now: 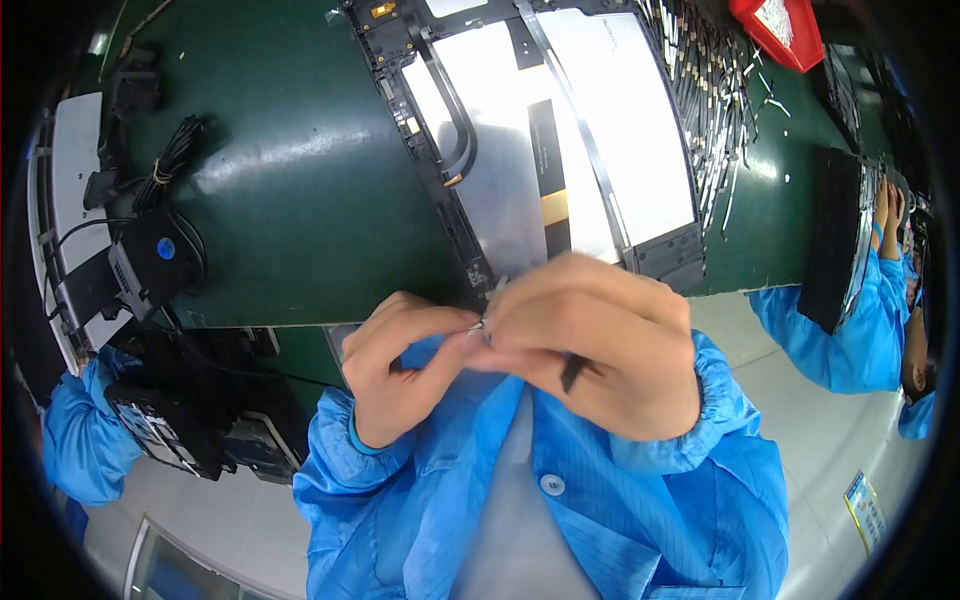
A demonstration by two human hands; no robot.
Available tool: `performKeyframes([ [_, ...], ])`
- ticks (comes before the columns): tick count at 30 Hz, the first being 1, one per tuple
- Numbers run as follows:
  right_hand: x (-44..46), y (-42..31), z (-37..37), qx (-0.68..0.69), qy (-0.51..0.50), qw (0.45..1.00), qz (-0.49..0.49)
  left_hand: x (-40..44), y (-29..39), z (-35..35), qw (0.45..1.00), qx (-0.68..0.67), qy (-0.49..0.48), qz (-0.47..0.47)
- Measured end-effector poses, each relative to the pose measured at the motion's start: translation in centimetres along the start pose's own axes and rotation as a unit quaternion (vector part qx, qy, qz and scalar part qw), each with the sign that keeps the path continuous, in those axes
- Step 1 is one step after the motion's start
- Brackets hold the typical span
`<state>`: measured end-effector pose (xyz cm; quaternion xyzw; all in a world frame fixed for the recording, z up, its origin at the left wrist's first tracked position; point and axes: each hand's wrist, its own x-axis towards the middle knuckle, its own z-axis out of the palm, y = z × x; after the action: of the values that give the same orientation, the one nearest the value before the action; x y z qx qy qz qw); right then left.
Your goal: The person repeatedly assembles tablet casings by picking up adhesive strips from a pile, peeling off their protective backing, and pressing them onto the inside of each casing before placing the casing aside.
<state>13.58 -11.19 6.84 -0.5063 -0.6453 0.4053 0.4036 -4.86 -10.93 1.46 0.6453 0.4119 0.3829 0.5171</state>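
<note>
My left hand [410, 365] and my right hand [600, 345] meet at the near edge of the green table, fingertips pinched together. Between them is a small pale strip-like piece [478, 326], too small to make out fully. A short dark strip [573, 372] pokes out below the curled fingers of my right hand. Just beyond my hands lies an opened device panel [490, 150] with silver plates, a black frame and a dark cable; its near edge is partly hidden by my right hand.
Many thin dark strips [705, 95] lie right of the panel, near a red tray [790, 35] of white pieces. Coiled black cable [172, 165] and a black device [150, 255] sit at left. Co-workers in blue sleeves [840, 335] are at both sides, beside stacked black panels [835, 235].
</note>
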Motion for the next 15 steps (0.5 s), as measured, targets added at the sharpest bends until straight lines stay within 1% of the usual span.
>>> performKeyframes([
  [1, -0.1, -0.1, -0.2, 0.033, 0.003, 0.999, -0.003, 0.3, 0.2, 0.2, 1.000, 0.001, 0.001, 0.002],
  [2, 0.0, -0.3, -0.3, 0.033, 0.004, 0.999, -0.006, 0.6, 0.5, 0.5, 1.000, -0.008, 0.015, 0.021],
  [4, 0.2, -0.9, -0.7, 0.063, 0.018, 0.994, 0.088, 1.2, 0.8, 1.0, 0.999, -0.018, 0.026, 0.043],
  [5, 0.2, -0.4, -0.8, 0.051, 0.026, 0.997, 0.056, 1.4, 1.0, 1.2, 0.997, -0.022, 0.027, 0.066],
  [6, 0.1, -0.3, -1.0, 0.049, 0.030, 0.997, 0.054, 1.5, 1.1, 1.4, 0.995, -0.026, 0.029, 0.088],
  [8, 0.0, -0.1, -1.5, 0.090, 0.009, 0.996, 0.013, 1.5, 1.3, 1.1, 0.995, -0.047, 0.015, 0.086],
  [10, -0.1, 0.0, -1.5, 0.079, 0.018, 0.997, -0.002, 1.9, 1.3, 0.7, 0.992, -0.062, -0.006, 0.108],
  [11, -0.2, 0.0, -1.7, 0.075, 0.005, 0.997, -0.019, 2.1, 1.6, 0.2, 0.991, 0.033, 0.016, 0.126],
  [12, -0.2, -0.1, -2.0, 0.069, -0.009, 0.997, -0.035, 2.5, 1.5, 0.2, 0.990, 0.031, 0.026, 0.138],
  [13, -0.1, -0.5, -2.0, 0.087, 0.000, 0.994, -0.070, 2.8, 1.2, 0.5, 0.971, 0.105, 0.037, 0.212],
  [14, 0.1, -0.8, -2.7, 0.076, -0.003, 0.994, -0.077, 3.1, 1.0, 0.6, 0.942, 0.175, 0.048, 0.282],
  [15, 0.3, -1.4, -3.6, 0.031, 0.000, 0.995, -0.097, 3.5, 1.4, 0.2, 0.926, 0.198, -0.003, 0.322],
])
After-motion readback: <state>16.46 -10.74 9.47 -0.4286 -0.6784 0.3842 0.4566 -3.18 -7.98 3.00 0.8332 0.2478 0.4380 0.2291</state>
